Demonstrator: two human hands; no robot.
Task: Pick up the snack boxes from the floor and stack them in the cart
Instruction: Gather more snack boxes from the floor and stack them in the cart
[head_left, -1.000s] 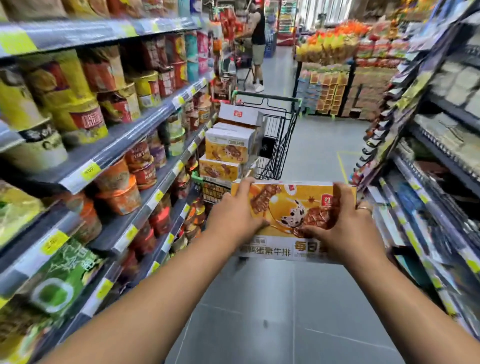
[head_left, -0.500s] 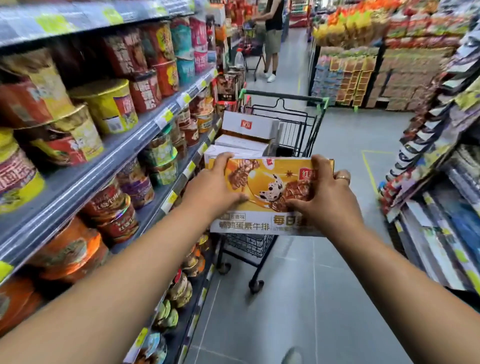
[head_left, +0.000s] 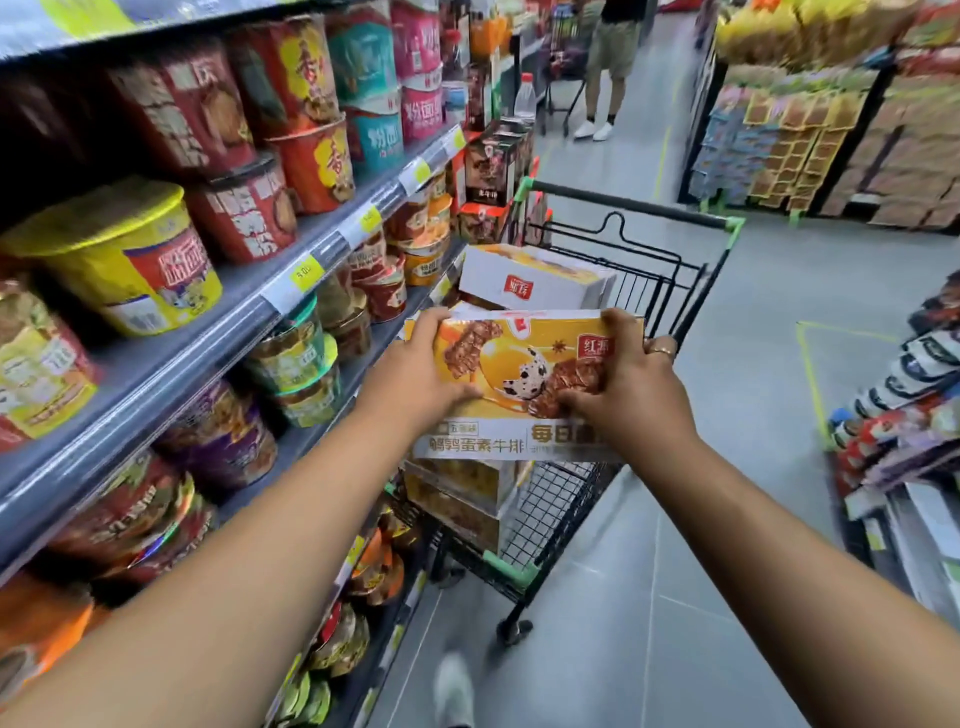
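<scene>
**Snack box (head_left: 524, 384) held at the near end of the cart (head_left: 623, 205)**

I see both hands gripping one orange snack box. The left hand (head_left: 415, 374) wraps its left edge, with the fingers over the far top corner and the thumb on the printed face. The right hand (head_left: 628, 395) clasps the right edge the same way, and there is a ring (head_left: 661, 351) on one finger. The box is tilted, with its printed face turned up toward me. It sits level with the cart's rim at the near end; whether it is already over the basket or just short of it, I cannot tell.

Inside the cart, more snack boxes (head_left: 457, 483) are stacked against the near left wall, directly below the held one. A white-sided box (head_left: 535, 280) lies on top of the pile just beyond it.

Left of the cart, touching or nearly so, runs a shelf (head_left: 208, 332) crowded with noodle cups (head_left: 124, 254). Beyond the cart, far down the aisle, a person (head_left: 613, 52) stands. Nearer than the cart, a shoe (head_left: 454, 686) shows on the grey floor (head_left: 727, 571).
</scene>
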